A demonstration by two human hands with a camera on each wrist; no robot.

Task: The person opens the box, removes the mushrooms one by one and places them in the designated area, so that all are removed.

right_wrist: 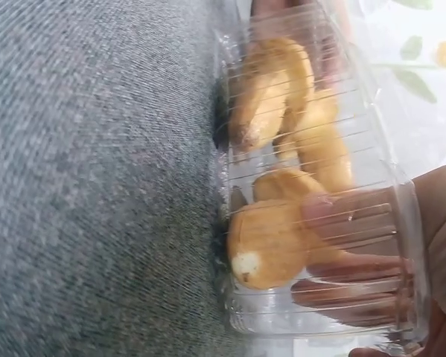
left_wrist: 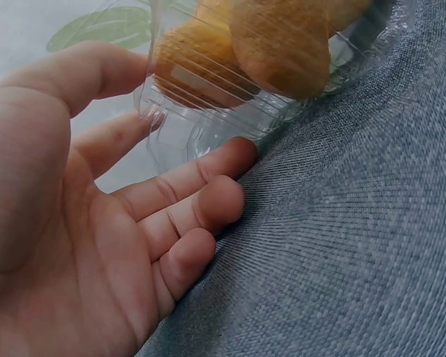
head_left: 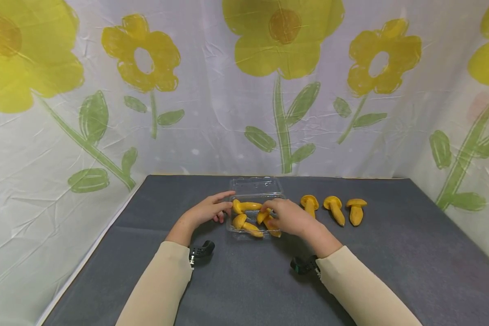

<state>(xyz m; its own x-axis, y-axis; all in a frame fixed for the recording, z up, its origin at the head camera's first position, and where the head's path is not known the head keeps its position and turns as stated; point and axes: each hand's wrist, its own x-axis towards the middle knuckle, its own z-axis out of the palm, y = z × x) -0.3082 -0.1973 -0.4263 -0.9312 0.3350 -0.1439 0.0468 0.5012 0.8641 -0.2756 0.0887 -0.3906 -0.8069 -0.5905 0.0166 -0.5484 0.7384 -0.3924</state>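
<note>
A clear plastic box (head_left: 244, 234) with its lid (head_left: 256, 185) raised at the back stands on the dark cloth. Inside lie a back mushroom (head_left: 248, 206), a front-left mushroom (head_left: 248, 226) and a right-hand mushroom (head_left: 274, 228), all yellow. My right hand (head_left: 289, 216) reaches in over the right wall and pinches the right-hand mushroom; in the right wrist view its fingers (right_wrist: 349, 216) show through the ribbed wall. Beside the left wall is my left hand (head_left: 205, 210), with thumb and index touching the box's edge and the other fingers (left_wrist: 219, 201) loosely bent near the cloth.
To the right of the box, three more yellow mushrooms lie in a row: one near my right hand (head_left: 309, 204), a middle one (head_left: 335, 210) and a far-right one (head_left: 356, 212). A flower-printed curtain (head_left: 203, 113) surrounds the dark table (head_left: 244, 290).
</note>
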